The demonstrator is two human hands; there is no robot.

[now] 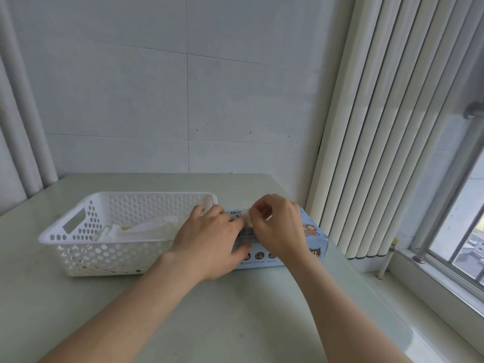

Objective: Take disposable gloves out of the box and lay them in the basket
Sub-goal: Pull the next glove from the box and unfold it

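Observation:
A light blue glove box [313, 241] lies on the table, just right of a white perforated basket [86, 226]. Clear disposable gloves [146, 230] lie inside the basket. My left hand [209, 239] lies over the left part of the box, with its thumb against the box's front face. My right hand [277, 226] is above the box's top opening, and its fingers pinch a bit of clear glove [247, 218] that sticks up from the box. Both hands hide most of the opening.
The pale green table [235, 310] meets a white panelled wall at the back. Vertical blinds [379, 127] hang at the right, beside a window and its sill [432, 279]. White pipes [28, 127] run up at the left.

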